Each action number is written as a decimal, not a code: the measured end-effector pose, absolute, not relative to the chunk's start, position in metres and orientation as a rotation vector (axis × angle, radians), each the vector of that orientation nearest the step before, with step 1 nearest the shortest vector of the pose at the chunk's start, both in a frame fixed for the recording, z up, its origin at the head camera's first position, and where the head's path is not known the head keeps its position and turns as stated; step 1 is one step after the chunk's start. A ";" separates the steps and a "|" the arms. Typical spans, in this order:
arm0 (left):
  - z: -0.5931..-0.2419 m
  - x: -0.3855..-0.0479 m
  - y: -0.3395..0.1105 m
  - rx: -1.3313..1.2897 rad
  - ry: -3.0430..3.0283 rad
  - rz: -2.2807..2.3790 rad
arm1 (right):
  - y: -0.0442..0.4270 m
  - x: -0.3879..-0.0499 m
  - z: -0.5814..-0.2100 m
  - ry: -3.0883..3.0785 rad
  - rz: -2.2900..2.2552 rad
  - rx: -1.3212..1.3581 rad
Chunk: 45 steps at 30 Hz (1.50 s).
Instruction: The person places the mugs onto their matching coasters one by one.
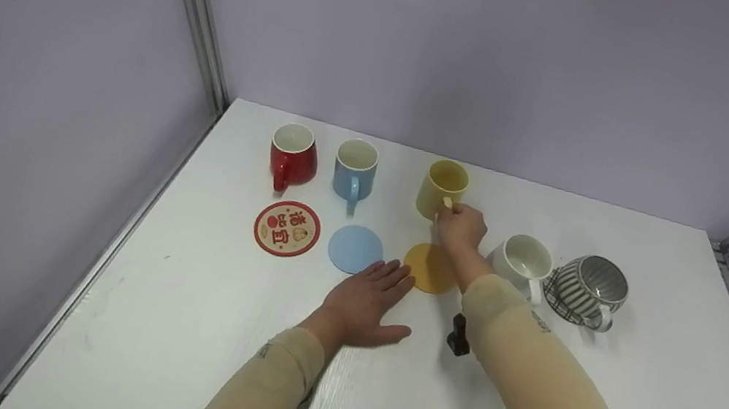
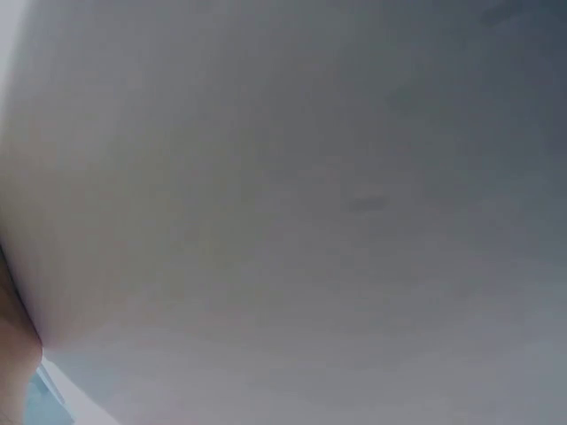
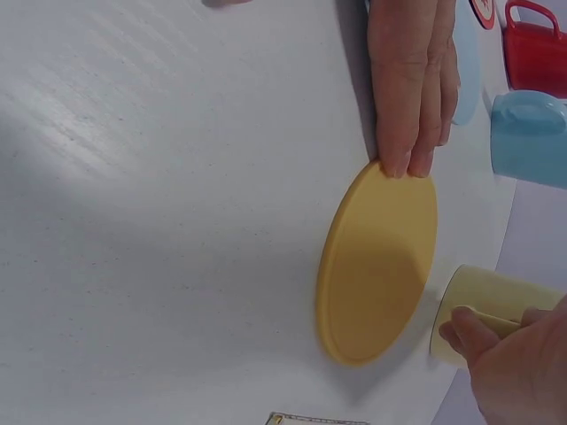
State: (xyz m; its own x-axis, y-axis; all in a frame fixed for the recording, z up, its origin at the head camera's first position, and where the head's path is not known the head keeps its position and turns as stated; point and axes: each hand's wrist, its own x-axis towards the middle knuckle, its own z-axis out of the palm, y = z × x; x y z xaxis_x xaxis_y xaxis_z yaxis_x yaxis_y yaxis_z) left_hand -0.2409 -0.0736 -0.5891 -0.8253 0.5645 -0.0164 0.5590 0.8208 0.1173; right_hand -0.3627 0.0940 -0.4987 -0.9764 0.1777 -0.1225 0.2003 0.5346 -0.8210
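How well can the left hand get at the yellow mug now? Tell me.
Likely yes: the right hand pinches the handle of the yellow mug, but its side facing the blue mug looks free.

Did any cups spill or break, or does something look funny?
Nothing stands out. The shiny red mug, light-blue mug, pale-yellow mug gripped by the right hand, plain white mug and rounded grey-striped mug all look upright, with no spill or crack showing.

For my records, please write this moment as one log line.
right hand: holds yellow mug by handle; left hand: fingers touch yellow coaster
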 end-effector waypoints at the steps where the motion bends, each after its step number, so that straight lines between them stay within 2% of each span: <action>1: -0.589 -0.241 -0.074 0.911 2.951 0.165 | 0.094 -0.363 -0.499 2.727 -1.467 0.337; 45: -0.593 -0.243 -0.075 0.941 2.954 0.245 | 0.094 -0.359 -0.503 2.767 -1.511 0.399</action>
